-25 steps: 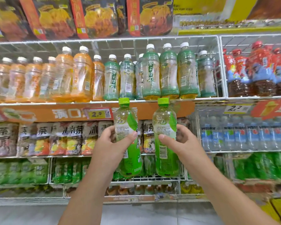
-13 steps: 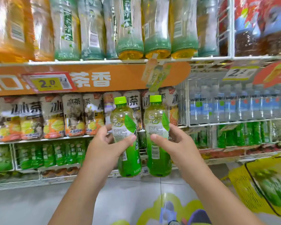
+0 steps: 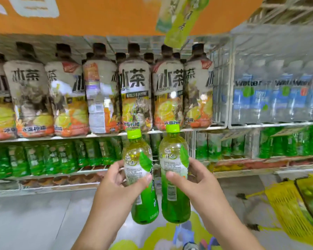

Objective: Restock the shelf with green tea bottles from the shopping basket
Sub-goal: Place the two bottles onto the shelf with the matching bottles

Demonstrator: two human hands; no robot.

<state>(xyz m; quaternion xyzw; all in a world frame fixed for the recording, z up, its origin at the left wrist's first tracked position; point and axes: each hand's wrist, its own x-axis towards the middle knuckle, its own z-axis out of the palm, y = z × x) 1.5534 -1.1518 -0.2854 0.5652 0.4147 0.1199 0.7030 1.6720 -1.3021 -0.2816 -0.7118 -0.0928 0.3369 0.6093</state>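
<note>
I hold two green tea bottles upright, side by side, in front of the shelves. My left hand (image 3: 116,184) grips the left green tea bottle (image 3: 143,201) around its label. My right hand (image 3: 197,184) grips the right green tea bottle (image 3: 175,204) the same way. Both have lime-green caps, level with the edge of the iced tea shelf. A low wire shelf (image 3: 90,169) behind them carries rows of green-labelled bottles (image 3: 49,157). The yellow shopping basket (image 3: 285,210) stands on the floor at the right, with green bottles inside.
Iced tea bottles (image 3: 134,94) fill the shelf above my hands. Water bottles (image 3: 278,98) stand in a wire bay to the right. An orange shelf banner (image 3: 105,17) runs overhead, with a hanging green tag (image 3: 179,20). Grey floor with a coloured sticker (image 3: 168,237) lies below.
The view has dropped and closed in on the lower shelves. Both hands have kept their bottles, which now sit lower against the shelving, near the green tea row.
</note>
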